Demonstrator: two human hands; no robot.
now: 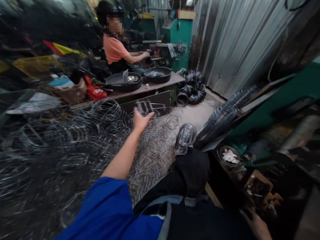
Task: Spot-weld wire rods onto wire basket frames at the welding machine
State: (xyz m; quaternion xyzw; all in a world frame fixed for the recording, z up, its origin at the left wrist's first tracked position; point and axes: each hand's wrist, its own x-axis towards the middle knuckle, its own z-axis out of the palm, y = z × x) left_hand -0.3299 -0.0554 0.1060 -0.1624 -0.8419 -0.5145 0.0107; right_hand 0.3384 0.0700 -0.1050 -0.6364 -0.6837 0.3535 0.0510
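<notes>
My left hand [142, 120] reaches forward over the wire pieces [152, 150] strewn on the floor. Its thumb is stretched apart from the other fingers, and a small wire frame [144, 106] shows just beyond the fingertips; whether they touch is unclear. At the lower right edge, my right hand [257, 225] is dark and blurred beside my leg, and its fingers cannot be made out. A round wire basket [186, 135] stands near my knee, with a long stack of wire rings [220, 116] leaning beside it.
A person in an orange shirt [113, 48] works behind a low table [172, 80] bearing two black pans [157, 75]. Black wire coils [192, 86] lie by the metal wall. On my right are a green machine [270, 113] and a bowl with white pieces [228, 156].
</notes>
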